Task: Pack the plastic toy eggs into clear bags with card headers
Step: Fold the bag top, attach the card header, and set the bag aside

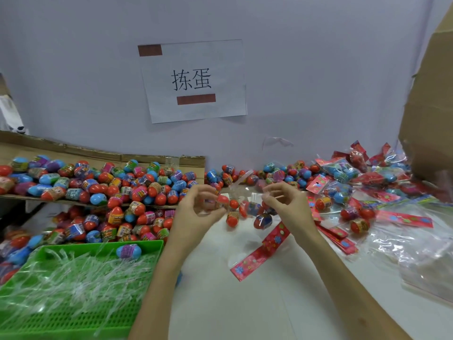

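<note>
My left hand point(199, 209) and my right hand point(285, 204) are raised over the white table, both with fingers curled. Between them hangs a clear bag point(247, 204) with several red and blue toy eggs showing through it. The left hand pinches the bag's left side near a red egg point(223, 199). The right hand pinches the bag's top right edge. A red flowered card header point(263, 249) lies flat on the table under the bag. A big heap of loose eggs point(117, 190) covers the left.
A green plastic basket point(73, 298) of clear film strips, with one blue egg point(128, 251) on it, sits front left. Filled bags point(353, 173) and loose headers point(404, 219) lie to the right beside a stack of empty bags point(421, 263). A cardboard box point(431, 106) stands far right.
</note>
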Demonstrator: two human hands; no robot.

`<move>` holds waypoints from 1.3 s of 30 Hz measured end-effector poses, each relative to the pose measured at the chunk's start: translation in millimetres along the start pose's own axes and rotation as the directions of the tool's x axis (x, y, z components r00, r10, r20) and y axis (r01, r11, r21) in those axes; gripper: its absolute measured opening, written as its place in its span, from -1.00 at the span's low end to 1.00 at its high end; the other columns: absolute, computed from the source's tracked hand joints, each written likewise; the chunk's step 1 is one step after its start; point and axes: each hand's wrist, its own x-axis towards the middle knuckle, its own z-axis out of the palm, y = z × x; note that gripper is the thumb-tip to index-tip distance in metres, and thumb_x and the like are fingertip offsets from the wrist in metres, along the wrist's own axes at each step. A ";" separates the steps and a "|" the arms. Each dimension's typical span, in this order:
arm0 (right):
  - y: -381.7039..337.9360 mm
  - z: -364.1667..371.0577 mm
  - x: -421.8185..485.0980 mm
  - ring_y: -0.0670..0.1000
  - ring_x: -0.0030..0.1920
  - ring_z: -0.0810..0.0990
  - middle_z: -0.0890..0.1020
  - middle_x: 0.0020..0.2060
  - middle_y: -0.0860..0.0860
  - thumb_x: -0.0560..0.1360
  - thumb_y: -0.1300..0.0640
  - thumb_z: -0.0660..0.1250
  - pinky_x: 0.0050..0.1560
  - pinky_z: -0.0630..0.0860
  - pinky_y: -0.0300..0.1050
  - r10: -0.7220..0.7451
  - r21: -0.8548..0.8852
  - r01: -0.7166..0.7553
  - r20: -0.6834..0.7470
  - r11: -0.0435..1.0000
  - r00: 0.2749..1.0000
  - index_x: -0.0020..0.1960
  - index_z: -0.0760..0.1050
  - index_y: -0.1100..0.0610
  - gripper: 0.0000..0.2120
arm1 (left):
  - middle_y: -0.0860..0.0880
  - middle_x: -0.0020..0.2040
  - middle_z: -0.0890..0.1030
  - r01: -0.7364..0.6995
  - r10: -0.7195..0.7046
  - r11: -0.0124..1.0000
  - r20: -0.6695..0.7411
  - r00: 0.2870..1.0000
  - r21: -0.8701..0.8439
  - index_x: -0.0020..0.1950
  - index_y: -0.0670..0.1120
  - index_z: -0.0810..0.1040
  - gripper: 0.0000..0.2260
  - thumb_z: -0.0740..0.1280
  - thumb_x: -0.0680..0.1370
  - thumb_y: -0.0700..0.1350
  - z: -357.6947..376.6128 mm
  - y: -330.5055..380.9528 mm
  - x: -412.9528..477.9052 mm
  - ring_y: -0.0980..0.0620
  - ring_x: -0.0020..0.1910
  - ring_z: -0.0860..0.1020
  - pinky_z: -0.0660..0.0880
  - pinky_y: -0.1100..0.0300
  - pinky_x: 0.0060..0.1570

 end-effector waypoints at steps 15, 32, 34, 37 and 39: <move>-12.7 30.4 -25.8 -0.15 -0.10 0.60 0.64 -0.18 -0.22 0.48 0.15 0.53 -0.08 0.54 -0.32 -0.201 -0.129 0.228 0.197 0.965 0.960 -0.11 0.58 -0.24 -0.73 | 0.12 0.09 0.69 -0.162 0.172 0.985 -0.221 0.960 0.064 0.21 0.04 0.65 -0.75 0.47 0.57 -0.19 11.5 4.8 -6.1 0.09 -0.21 0.68 0.59 0.32 -0.20; -15.6 32.9 -28.9 -0.14 -0.07 0.60 0.65 -0.08 -0.16 0.47 0.17 0.54 -0.08 0.49 -0.45 -0.182 -0.114 0.201 0.159 0.973 0.970 0.01 0.64 -0.01 -0.84 | 0.16 0.08 0.66 -0.034 0.075 0.981 -0.209 0.975 0.191 0.15 0.16 0.59 -0.73 0.48 0.56 -0.17 13.3 -6.6 -2.1 0.07 -0.32 0.67 0.63 0.16 -0.33; -14.5 34.7 -28.7 -0.17 -0.06 0.60 0.64 -0.06 -0.18 0.47 0.14 0.54 -0.09 0.47 -0.49 -0.170 -0.133 0.192 0.163 0.972 0.972 0.03 0.63 -0.05 -0.82 | 0.17 0.09 0.66 -0.064 0.095 0.984 -0.183 0.978 0.168 0.11 0.24 0.57 -0.69 0.48 0.57 -0.18 13.5 -3.4 -4.1 0.09 -0.34 0.67 0.59 0.23 -0.38; -11.8 36.5 -26.9 -0.25 -0.01 0.57 0.63 -0.01 -0.22 0.48 0.10 0.54 -0.09 0.47 -0.50 -0.164 -0.146 0.191 0.175 0.971 0.971 0.05 0.62 -0.10 -0.79 | 0.14 0.09 0.66 -0.099 0.123 0.983 -0.152 0.981 0.157 0.10 0.29 0.56 -0.62 0.45 0.57 -0.23 13.9 -0.2 -5.6 0.03 -0.30 0.67 0.60 0.25 -0.34; -10.0 36.6 -25.9 -0.27 0.01 0.55 0.62 0.02 -0.23 0.48 0.09 0.54 -0.09 0.46 -0.50 -0.167 -0.162 0.197 0.183 0.967 0.969 0.06 0.62 -0.12 -0.79 | 0.13 0.13 0.66 -0.110 0.130 0.982 -0.132 0.983 0.151 0.15 0.22 0.61 -0.64 0.43 0.58 -0.26 14.7 -0.4 -5.5 0.00 -0.26 0.67 0.61 0.25 -0.29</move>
